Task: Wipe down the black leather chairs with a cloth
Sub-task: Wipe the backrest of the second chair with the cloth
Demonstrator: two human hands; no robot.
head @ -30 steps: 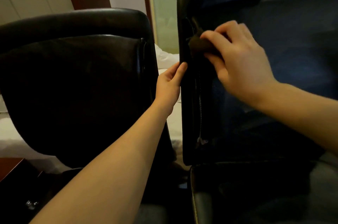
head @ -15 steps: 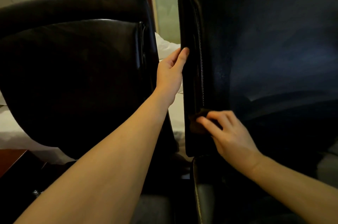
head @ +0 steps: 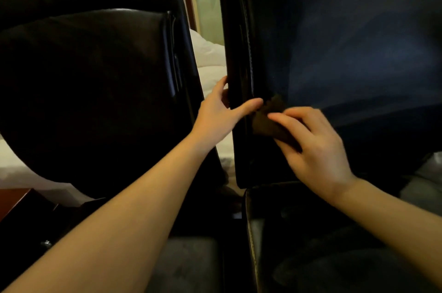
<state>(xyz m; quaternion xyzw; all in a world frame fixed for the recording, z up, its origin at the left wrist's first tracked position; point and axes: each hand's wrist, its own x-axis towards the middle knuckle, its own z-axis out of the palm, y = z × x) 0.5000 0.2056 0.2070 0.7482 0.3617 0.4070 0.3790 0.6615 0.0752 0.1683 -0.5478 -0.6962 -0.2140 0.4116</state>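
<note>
Cloth [head: 270, 122] under right hand [head: 313, 149]

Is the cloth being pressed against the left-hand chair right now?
No, the right hand presses the cloth on the right chair's backrest; the left chair is untouched.

Two bare forearms reach in from the bottom edge, with no sleeve showing on either one up to where the picture cuts them off. The left hand [head: 216, 113] wears no glove, ring or watch that can be seen. The right hand [head: 313, 149] is likewise bare at the fingers and wrist, though it is slightly blurred. Nails are short and unpainted as far as can be told.
</note>
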